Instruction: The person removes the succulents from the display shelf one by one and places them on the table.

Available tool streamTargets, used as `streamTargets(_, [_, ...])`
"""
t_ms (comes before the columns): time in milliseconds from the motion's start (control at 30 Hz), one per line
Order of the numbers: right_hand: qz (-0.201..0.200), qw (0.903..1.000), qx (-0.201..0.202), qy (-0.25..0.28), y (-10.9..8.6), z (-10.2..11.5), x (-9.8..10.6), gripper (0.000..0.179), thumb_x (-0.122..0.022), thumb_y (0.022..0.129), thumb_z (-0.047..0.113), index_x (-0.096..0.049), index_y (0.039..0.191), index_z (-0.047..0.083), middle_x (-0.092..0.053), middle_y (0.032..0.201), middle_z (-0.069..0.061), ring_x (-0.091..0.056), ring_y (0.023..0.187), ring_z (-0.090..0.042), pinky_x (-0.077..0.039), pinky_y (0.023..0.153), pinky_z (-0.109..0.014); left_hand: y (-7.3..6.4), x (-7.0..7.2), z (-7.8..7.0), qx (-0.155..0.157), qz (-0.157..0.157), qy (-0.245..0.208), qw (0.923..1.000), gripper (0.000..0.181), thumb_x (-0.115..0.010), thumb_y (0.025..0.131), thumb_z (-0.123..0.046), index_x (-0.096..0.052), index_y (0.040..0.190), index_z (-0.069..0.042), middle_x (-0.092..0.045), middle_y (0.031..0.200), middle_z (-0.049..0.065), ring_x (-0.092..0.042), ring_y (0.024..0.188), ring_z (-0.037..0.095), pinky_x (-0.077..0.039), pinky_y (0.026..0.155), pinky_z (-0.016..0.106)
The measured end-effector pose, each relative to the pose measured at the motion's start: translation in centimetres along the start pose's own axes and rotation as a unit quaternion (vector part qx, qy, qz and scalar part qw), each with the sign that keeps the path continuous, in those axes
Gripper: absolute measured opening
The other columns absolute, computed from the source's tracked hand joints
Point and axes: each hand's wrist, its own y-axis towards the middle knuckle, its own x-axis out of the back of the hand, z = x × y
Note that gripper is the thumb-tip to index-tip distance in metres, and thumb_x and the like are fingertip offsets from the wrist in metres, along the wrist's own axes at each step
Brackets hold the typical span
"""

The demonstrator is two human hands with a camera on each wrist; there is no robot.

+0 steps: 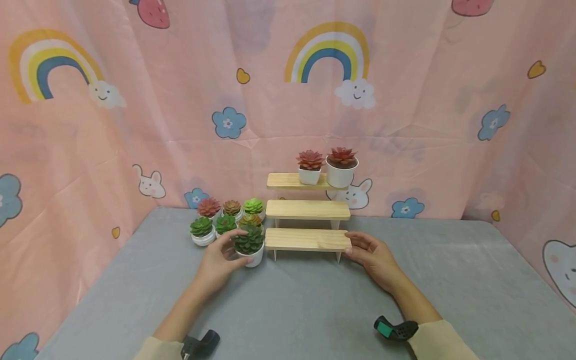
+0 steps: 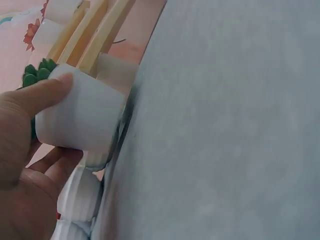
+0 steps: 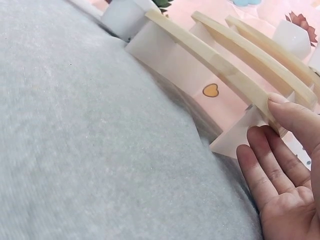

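Note:
My left hand point(image 1: 219, 262) holds a white pot point(image 2: 80, 110) with a dark green succulent point(image 1: 250, 239), thumb on one side and fingers on the other. This pot is at the left end of a three-step wooden shelf stand point(image 1: 308, 239); I cannot tell whether its base touches the table. At the stand's right end my right hand point(image 1: 374, 260) pinches the lowest board point(image 3: 215, 65), the thumb on its edge and the fingers beneath. On the top board are two red succulents, one in a small square white pot point(image 1: 309, 176) and one in a larger round pot point(image 1: 340, 176).
Several potted succulents cluster left of the stand, among them a green one point(image 1: 202, 228), a red one point(image 1: 209, 207) and a bright green one point(image 1: 254, 206). A grey cloth covers the table point(image 1: 297, 305). Behind it hangs a pink patterned curtain point(image 1: 189, 75).

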Motion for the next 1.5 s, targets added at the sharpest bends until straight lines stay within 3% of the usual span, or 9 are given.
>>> streamTargets(267, [-0.002,1.0000,-0.006,-0.003,0.1,0.0,0.0,0.057,-0.070,0.088,0.018,-0.045,0.135,-0.002,-0.053,0.130,-0.017,-0.061,0.107,-0.007,-0.054,0.087,-0.022,-0.2,-0.3,0.6,-0.013,-0.002,-0.009,0.9999,0.057,-0.083,0.070,-0.004,-0.059,0.120,-0.022,-0.051,0.135,0.003,-0.054,0.123,0.029,-0.047,0.101,0.039])
streamTargets(833, [0.000,1.0000,-0.003,-0.002,0.0,0.1,0.1,0.056,-0.069,0.088,0.017,-0.045,0.135,-0.003,-0.056,0.126,-0.012,-0.061,0.106,-0.007,-0.054,0.087,-0.022,-0.2,-0.5,0.2,0.003,0.004,0.058,0.9983,0.063,-0.081,0.074,-0.009,-0.052,0.126,-0.029,-0.053,0.134,0.007,-0.052,0.125,0.034,-0.045,0.102,0.051])
streamTargets(1033, [0.002,1.0000,-0.001,-0.002,0.0,0.1,0.1,0.056,-0.069,0.088,0.016,-0.045,0.135,-0.003,-0.056,0.125,-0.011,-0.061,0.106,-0.007,-0.054,0.087,-0.021,-0.4,-0.4,-0.2,-0.031,0.005,0.058,0.9978,0.057,-0.081,0.075,-0.012,-0.054,0.124,-0.025,-0.048,0.140,0.007,-0.051,0.126,0.032,-0.046,0.102,0.051])
streamTargets(1167, [0.001,1.0000,-0.001,-0.004,0.0,0.1,0.1,0.056,-0.070,0.087,0.017,-0.046,0.134,-0.003,-0.056,0.127,-0.013,-0.062,0.106,-0.006,-0.054,0.087,-0.021,-0.5,-0.1,-0.7,-0.058,-0.003,0.073,0.9956,0.050,-0.081,0.076,-0.019,-0.059,0.121,-0.022,-0.040,0.148,0.008,-0.043,0.133,0.032,-0.044,0.102,0.053])
streamTargets(1433, [-0.002,1.0000,-0.002,0.000,0.0,0.1,0.0,0.055,-0.069,0.087,0.015,-0.046,0.133,-0.003,-0.054,0.129,-0.017,-0.062,0.105,-0.007,-0.054,0.087,-0.022,-0.1,0.9,-2.6,-0.054,-0.017,0.076,0.9955,0.045,-0.077,0.081,-0.030,-0.061,0.122,-0.019,-0.042,0.147,0.003,-0.038,0.137,0.024,-0.044,0.103,0.051])
streamTargets(1500, [-0.003,1.0000,-0.003,-0.001,0.0,0.2,0.0,0.055,-0.070,0.087,0.015,-0.046,0.133,-0.003,-0.054,0.129,-0.018,-0.062,0.105,-0.007,-0.054,0.087,-0.022,-0.2,1.0,-4.1,-0.055,-0.019,0.070,0.9958,0.045,-0.076,0.083,-0.026,-0.060,0.123,-0.014,-0.044,0.146,0.006,-0.039,0.137,0.026,-0.042,0.105,0.051])
